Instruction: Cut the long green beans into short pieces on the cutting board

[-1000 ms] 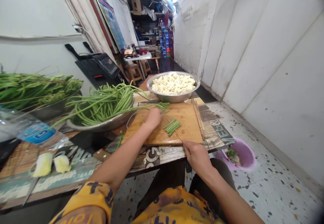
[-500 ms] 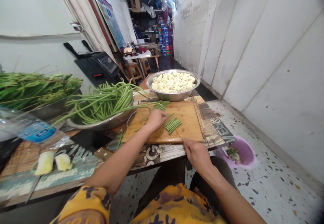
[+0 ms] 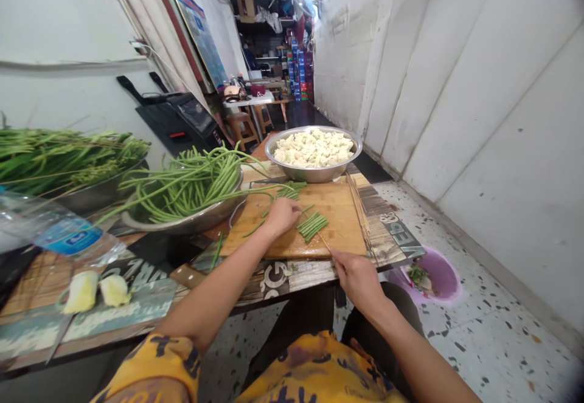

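A wooden cutting board [image 3: 337, 199] lies on the table before me. On it, a row of cut green bean pieces [image 3: 312, 226] is threaded on a thin skewer. My right hand [image 3: 358, 272] is closed on the skewer's near end, at the board's front edge. My left hand [image 3: 283, 216] is closed above the board, left of the row, its fingertips at a short green piece. More cut beans [image 3: 291, 190] lie behind my left hand. Several bare skewers [image 3: 359, 205] rest along the board's right side.
Behind the board stands a metal bowl [image 3: 312, 173] of white florets. Left are a bowl of long beans [image 3: 201, 187], leafy greens [image 3: 68, 160], a plastic bottle [image 3: 75, 239], a knife handle [image 3: 186, 275] and two pale vegetable pieces [image 3: 82, 292]. A purple bin [image 3: 449, 275] sits on the floor.
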{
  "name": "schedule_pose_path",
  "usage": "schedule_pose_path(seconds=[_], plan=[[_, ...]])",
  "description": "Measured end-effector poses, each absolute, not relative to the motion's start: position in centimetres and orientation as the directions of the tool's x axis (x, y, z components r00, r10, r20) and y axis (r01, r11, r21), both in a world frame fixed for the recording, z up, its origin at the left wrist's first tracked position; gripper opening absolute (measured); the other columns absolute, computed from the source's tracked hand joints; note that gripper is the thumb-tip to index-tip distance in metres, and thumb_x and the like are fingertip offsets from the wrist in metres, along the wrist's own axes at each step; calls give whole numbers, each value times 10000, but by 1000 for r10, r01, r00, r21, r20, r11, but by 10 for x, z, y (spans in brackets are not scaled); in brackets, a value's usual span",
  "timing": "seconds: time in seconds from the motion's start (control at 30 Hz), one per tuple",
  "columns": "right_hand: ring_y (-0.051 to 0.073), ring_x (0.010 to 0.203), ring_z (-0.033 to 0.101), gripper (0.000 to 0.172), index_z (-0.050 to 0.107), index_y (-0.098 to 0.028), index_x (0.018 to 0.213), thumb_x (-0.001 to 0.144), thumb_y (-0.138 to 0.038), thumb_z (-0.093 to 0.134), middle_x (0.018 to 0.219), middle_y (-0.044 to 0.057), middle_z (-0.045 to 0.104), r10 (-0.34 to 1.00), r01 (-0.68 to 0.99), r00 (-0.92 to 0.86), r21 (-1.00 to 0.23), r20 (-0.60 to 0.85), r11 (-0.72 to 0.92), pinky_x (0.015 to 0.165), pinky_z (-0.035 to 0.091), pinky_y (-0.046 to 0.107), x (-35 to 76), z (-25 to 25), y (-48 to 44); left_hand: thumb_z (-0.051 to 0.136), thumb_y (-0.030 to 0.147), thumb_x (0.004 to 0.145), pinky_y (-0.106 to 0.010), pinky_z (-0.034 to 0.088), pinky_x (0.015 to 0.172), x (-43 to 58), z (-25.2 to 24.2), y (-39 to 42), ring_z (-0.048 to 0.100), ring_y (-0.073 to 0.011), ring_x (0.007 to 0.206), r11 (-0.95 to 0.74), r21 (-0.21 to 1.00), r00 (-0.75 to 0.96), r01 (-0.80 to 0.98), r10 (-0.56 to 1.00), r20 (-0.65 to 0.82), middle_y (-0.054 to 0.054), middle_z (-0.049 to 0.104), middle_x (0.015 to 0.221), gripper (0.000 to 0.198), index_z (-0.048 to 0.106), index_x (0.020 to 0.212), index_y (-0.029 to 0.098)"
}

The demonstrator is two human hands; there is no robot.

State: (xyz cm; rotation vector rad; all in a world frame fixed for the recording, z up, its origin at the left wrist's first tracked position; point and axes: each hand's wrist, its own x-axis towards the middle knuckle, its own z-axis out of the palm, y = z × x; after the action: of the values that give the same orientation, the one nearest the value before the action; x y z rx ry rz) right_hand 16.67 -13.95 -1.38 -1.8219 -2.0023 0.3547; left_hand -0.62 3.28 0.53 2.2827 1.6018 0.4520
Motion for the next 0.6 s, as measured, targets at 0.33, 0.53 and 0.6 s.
schedule_pose_path(seconds=[0.33,0.53,0.6], plan=[[178,865,683,294,710,-202,973,917,-213,421,920,63,740,991,873,-75,-473,111,119,708,432,212,170,-3,-134,588,154,728,-245,453,663,-9,6,38,614,-159,678,-375,423,382,825,921,71,-34,722,766,185,751,815,163],[190,861,684,286,714,-212,952,918,-222,430,894,65,743,995,900,-73,-426,63,94,707,422,230,171,6,-128,593,160,737,-243,461,677,-10,6,41,630,-167,693,-379,428,395,821,917,56,-43,725,783,194,753,848,151],[195,819,682,283,710,-205,880,914,-219,430,842,67,739,997,927,-73,-365,41,83,666,405,240,166,9,-122,591,154,735,-244,464,683,-10,5,42,638,-173,712,-379,446,399,811,915,52,-49,728,796,197,754,845,150]])
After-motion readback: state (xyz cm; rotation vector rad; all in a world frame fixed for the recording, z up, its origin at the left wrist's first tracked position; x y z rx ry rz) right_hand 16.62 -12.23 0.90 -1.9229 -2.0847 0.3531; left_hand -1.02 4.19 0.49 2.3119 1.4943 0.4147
